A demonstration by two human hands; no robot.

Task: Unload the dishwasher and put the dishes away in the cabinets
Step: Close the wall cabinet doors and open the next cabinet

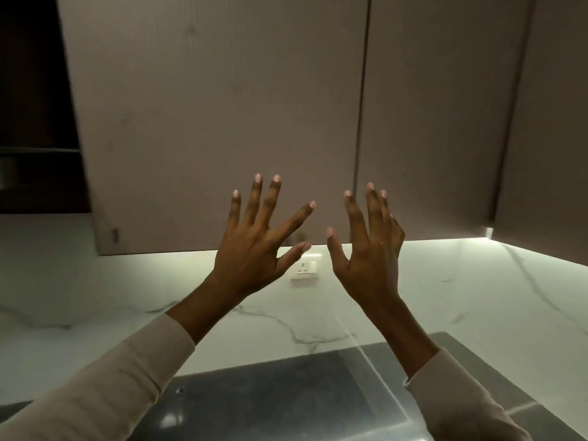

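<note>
Both hands empty: left hand (254, 246) and right hand (369, 249) are raised with fingers spread, gripping nothing. Head view: they hover before the shut cabinet doors (206, 122), with a wall socket (305, 270) behind. No dish or dishwasher is visible. Judgement: progress unreadable; cabinet not yet opened.

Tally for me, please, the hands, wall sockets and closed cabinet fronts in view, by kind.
Hands: 2 (left hand, right hand, both empty, fingers spread)
Wall socket: 1
Closed cabinet fronts: 3
Total: 6
</note>
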